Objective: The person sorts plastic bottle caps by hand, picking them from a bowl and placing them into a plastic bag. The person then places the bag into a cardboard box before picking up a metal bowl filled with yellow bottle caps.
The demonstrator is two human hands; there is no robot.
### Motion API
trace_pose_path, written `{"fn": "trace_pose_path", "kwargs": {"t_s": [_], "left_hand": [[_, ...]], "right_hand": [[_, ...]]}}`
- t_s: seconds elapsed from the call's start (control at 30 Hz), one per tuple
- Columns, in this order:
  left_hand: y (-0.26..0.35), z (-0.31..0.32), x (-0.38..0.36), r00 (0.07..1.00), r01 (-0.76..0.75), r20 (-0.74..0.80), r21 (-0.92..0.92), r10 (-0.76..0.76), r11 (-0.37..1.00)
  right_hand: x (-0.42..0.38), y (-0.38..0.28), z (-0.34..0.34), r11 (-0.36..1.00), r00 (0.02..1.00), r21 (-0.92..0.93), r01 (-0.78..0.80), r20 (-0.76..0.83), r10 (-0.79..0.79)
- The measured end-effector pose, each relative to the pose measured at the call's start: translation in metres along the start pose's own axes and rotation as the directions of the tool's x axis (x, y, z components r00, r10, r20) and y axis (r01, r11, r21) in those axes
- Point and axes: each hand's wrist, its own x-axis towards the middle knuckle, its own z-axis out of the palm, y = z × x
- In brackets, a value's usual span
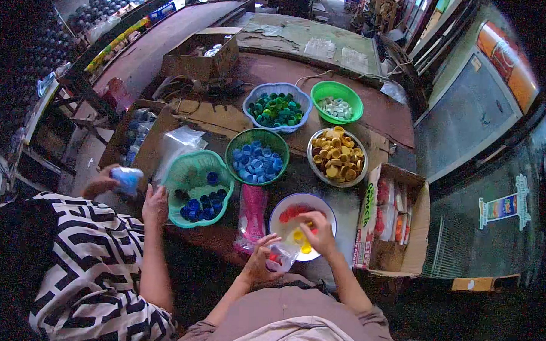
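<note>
The left hand (259,261) holds a clear, crinkled plastic bag (281,255).

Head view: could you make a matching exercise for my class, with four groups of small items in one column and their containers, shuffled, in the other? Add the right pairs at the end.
Column one
1. White caps
2. Light blue caps
3. Dark blue caps
4. Red pieces

Column two
A. In the turquoise basket
B. In the white bowl
C. In the bright green bowl
D. In the dark green basket

Right pairs: 1-C, 2-D, 3-A, 4-B.
</note>
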Motion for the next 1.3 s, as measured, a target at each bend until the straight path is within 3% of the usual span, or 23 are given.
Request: {"fn": "trace_pose_path", "kwargs": {"t_s": [0.07, 0.13, 0.27, 0.37, 0.47, 0.53, 0.6, 0.7, 0.8, 0.83, 0.93, 1.03, 1.07, 1.13, 1.23, 1.3], "left_hand": [[0.003, -0.002, 0.002, 1.000, 0.003, 0.012, -0.003, -0.003, 1.000], [0.004, -0.002, 0.002, 1.000, 0.026, 0.010, -0.106, -0.025, 0.994], [0.006, -0.002, 0.004, 0.999, 0.044, -0.015, -0.177, -0.048, 0.983], [0.009, -0.010, 0.010, 1.000, 0.012, 0.024, -0.025, -0.011, 1.000], [0.007, -0.009, 0.012, 0.998, 0.055, -0.002, -0.120, -0.056, 0.991], [-0.003, -0.004, 0.009, 0.998, 0.066, 0.004, -0.143, -0.067, 0.987], [-0.007, 0.000, 0.009, 0.998, 0.063, 0.001, -0.153, -0.063, 0.986], [-0.008, 0.000, 0.018, 0.999, 0.040, -0.015, -0.132, -0.042, 0.990], [-0.011, 0.003, 0.021, 0.999, 0.036, -0.021, -0.099, -0.038, 0.994], [-0.012, 0.004, 0.020, 0.999, 0.039, -0.012, -0.098, -0.040, 0.994], [-0.016, 0.005, 0.017, 0.999, 0.031, 0.012, -0.084, -0.030, 0.996], [-0.017, 0.004, 0.017, 1.000, 0.011, 0.004, -0.084, -0.011, 0.996], [-0.016, 0.004, 0.017, 1.000, 0.004, -0.005, -0.088, -0.004, 0.996], [-0.015, 0.005, 0.013, 0.999, 0.026, -0.021, -0.155, -0.030, 0.988], [-0.011, 0.005, 0.011, 0.998, 0.061, -0.022, -0.206, -0.067, 0.977], [-0.009, 0.005, 0.007, 0.996, 0.082, -0.017, -0.229, -0.089, 0.970]], "right_hand": [[0.021, 0.064, 0.006, 0.931, 0.993, -0.356, 0.083, -0.051, -0.108], [0.032, 0.069, 0.011, 0.790, 0.993, -0.605, 0.099, 0.004, -0.121], [0.050, 0.086, 0.025, 0.520, 0.993, -0.847, 0.112, 0.119, -0.019], [0.056, 0.121, 0.034, 0.477, 0.992, -0.872, 0.107, 0.128, 0.011], [0.048, 0.111, 0.022, 0.689, 0.996, -0.719, 0.091, 0.058, -0.072], [0.044, 0.107, 0.012, 0.875, 0.999, -0.483, 0.008, -0.027, -0.024], [0.040, 0.098, 0.005, 0.974, 0.990, -0.225, -0.038, -0.141, 0.006], [0.028, 0.084, 0.001, 0.992, 0.934, 0.123, 0.019, -0.356, 0.026], [0.002, 0.000, -0.006, 0.974, 0.937, 0.212, 0.074, -0.350, 0.005], [-0.007, -0.003, -0.005, 0.997, 0.953, 0.062, 0.055, -0.301, -0.034], [-0.020, -0.014, 0.002, 0.920, 0.930, -0.172, 0.352, -0.044, -0.365], [-0.014, 0.009, 0.011, 0.961, 0.959, -0.019, 0.276, -0.067, -0.277], [-0.008, 0.019, 0.020, 0.994, 0.984, 0.097, -0.046, -0.168, 0.062], [0.013, 0.061, 0.025, 0.977, 0.986, -0.215, -0.010, -0.164, -0.026], [0.037, 0.085, 0.038, 0.800, 0.970, -0.559, 0.218, 0.032, -0.242], [0.042, 0.089, 0.050, 0.675, 0.973, -0.700, 0.231, 0.151, -0.177]]}}
